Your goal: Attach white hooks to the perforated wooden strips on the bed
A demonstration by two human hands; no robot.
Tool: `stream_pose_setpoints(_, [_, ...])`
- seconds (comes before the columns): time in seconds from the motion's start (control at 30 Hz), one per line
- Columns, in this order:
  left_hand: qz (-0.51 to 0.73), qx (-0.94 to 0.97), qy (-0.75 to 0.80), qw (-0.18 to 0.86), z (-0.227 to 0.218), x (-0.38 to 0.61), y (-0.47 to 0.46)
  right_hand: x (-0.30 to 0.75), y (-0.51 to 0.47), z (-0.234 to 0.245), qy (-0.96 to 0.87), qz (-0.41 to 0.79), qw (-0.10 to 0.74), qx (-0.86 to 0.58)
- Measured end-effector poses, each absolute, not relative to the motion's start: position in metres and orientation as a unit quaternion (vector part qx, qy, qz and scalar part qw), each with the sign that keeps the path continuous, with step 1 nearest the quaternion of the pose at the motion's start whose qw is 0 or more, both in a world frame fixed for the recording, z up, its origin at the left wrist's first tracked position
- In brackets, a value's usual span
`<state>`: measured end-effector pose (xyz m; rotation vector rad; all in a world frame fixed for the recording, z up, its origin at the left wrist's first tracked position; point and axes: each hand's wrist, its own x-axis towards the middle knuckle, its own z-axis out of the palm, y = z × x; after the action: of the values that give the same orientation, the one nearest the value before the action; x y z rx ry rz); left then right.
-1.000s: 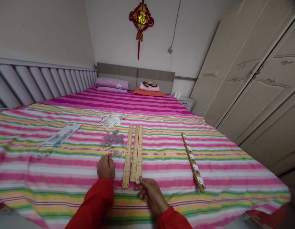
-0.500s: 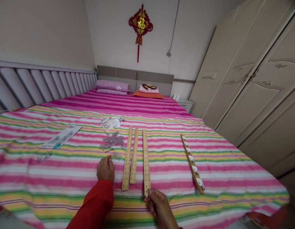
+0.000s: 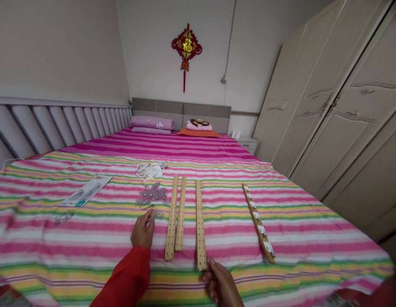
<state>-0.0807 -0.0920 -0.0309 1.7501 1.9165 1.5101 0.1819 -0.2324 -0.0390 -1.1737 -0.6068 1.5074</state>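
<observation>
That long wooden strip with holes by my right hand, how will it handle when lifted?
That wooden strip by your right hand probably feels stiff: it lies dead straight. Thin and full of holes, it is likely light for its length. Being flat, it seems unlikely to roll on the striped bedsheet.

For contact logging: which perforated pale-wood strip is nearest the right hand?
The rightmost strip, its near end beside the right hand; the other two strips lie further left.

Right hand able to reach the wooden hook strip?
Probably yes: only striped bedsheet lies between the right hand and the wooden hook strip; the perforated slat is on its other side.
</observation>
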Motion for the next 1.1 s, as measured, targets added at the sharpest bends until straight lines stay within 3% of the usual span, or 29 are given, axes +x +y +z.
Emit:
stream_pose_setpoints(0.4, [0.564, 0.596, 0.568, 0.064, 0.003, -0.088, -0.088, 0.199, -0.240, -0.029, -0.285, 0.572, 0.593, -0.489])
stream_pose_setpoints(0.5, [0.588, 0.522, 0.596, 0.166, 0.018, -0.087, -0.097, 0.199, -0.240, -0.020, -0.296, 0.567, 0.592, -0.490])
stream_pose_setpoints(0.67, [0.617, 0.295, 0.564, 0.463, 0.045, -0.071, -0.121, 0.194, -0.240, 0.003, -0.326, 0.561, 0.583, -0.489])
stream_pose_setpoints(0.77, [0.601, 0.211, 0.535, 0.555, 0.060, -0.053, -0.139, 0.189, -0.237, 0.012, -0.353, 0.561, 0.580, -0.474])
stream_pose_setpoints(0.9, [0.542, 0.240, 0.531, 0.606, 0.071, -0.029, -0.163, 0.183, -0.232, 0.019, -0.378, 0.563, 0.568, -0.466])
stream_pose_setpoints(1.1, [0.399, 0.509, 0.517, 0.560, 0.075, -0.006, -0.185, 0.180, -0.232, 0.036, -0.394, 0.536, 0.589, -0.458])
